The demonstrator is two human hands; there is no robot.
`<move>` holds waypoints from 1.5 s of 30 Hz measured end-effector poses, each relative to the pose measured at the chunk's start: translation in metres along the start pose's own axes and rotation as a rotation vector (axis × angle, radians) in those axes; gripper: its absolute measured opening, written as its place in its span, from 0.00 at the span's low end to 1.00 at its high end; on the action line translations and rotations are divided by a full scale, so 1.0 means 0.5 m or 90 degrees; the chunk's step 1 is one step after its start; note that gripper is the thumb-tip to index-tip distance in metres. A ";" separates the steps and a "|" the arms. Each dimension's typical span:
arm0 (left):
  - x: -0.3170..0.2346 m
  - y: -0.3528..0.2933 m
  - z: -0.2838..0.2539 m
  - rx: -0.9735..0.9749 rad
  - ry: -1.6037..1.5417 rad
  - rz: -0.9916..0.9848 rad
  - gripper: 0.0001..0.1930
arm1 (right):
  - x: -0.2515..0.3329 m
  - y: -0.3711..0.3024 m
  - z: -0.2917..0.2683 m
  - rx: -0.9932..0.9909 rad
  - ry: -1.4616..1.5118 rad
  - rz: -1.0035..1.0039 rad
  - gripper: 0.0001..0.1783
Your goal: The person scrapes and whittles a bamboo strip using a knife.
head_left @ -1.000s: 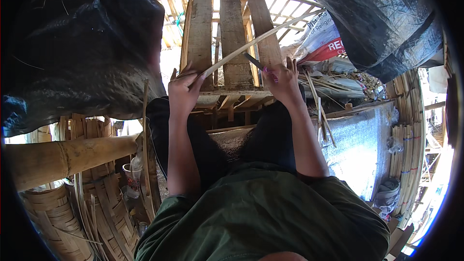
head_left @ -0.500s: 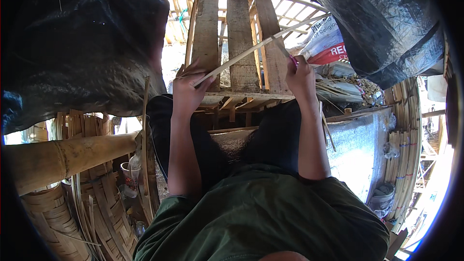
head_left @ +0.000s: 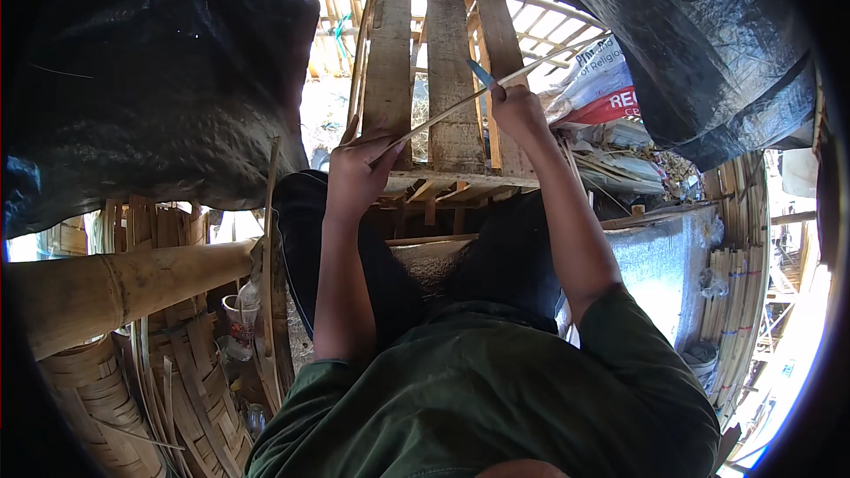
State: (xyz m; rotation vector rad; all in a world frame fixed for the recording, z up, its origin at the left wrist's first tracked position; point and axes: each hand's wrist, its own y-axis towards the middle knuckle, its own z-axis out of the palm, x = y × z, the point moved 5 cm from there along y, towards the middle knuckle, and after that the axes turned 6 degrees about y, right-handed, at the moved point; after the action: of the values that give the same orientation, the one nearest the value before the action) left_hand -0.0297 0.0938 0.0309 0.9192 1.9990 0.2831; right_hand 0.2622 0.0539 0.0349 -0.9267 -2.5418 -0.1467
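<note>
My left hand (head_left: 365, 164) grips the near end of a long thin bamboo strip (head_left: 447, 112) that runs up to the right, past my right hand. My right hand (head_left: 518, 113) holds a knife (head_left: 482, 73) whose grey blade points up and left, lying against the strip. Both hands hover above a wooden pallet (head_left: 452, 53) in front of my knees. My forearms come up from a dark green shirt.
Black plastic sheeting (head_left: 150, 80) hangs at the left and upper right. A thick bamboo pole (head_left: 124, 288) lies at the left over woven bamboo baskets (head_left: 88, 398). A printed sack (head_left: 602, 93), a grey mat (head_left: 660, 270) and bundled bamboo strips (head_left: 735, 301) are on the right.
My right hand with the knife has moved up and away along the strip. The left hand still holds the strip's near end.
</note>
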 end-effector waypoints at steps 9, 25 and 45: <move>0.002 0.008 0.005 -0.013 -0.036 -0.009 0.02 | -0.024 0.032 0.005 0.162 0.151 0.102 0.34; 0.005 -0.006 0.017 -0.007 -0.063 -0.045 0.04 | 0.057 -0.053 0.018 0.229 0.281 0.055 0.37; -0.020 0.013 0.003 0.005 -0.048 -0.021 0.03 | 0.074 -0.079 0.058 0.165 0.095 0.005 0.37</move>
State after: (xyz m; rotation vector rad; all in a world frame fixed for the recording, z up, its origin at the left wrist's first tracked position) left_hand -0.0219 0.0912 0.0397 0.8881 1.9456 0.2192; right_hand 0.2014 0.0522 0.0267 -0.7943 -2.3503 0.1106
